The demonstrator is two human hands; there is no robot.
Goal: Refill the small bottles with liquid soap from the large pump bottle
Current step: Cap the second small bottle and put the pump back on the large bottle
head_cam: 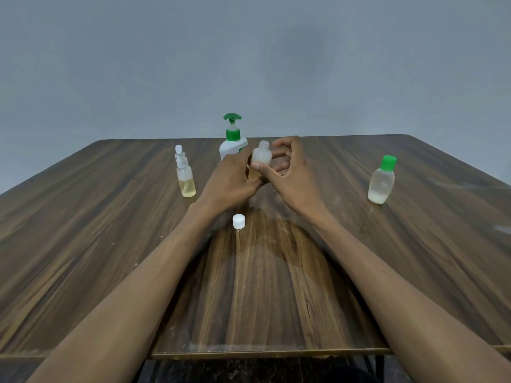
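Head view: we hold the small open bottle (261,156) off the table (110,217), left hand (231,179) pinching it, right hand (287,168) curled loosely beside, grip unclear. Pump bottle (233,145) just behind. Loose cap (238,221) nearby; a tilt could spill soap.

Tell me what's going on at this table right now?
A person holds a small uncapped bottle up between both hands: the left hand grips it from the side, and the right hand curls around it. Its white cap lies on the wooden table. The large pump bottle stands just behind, a spray bottle to the left, a green-capped bottle to the right.
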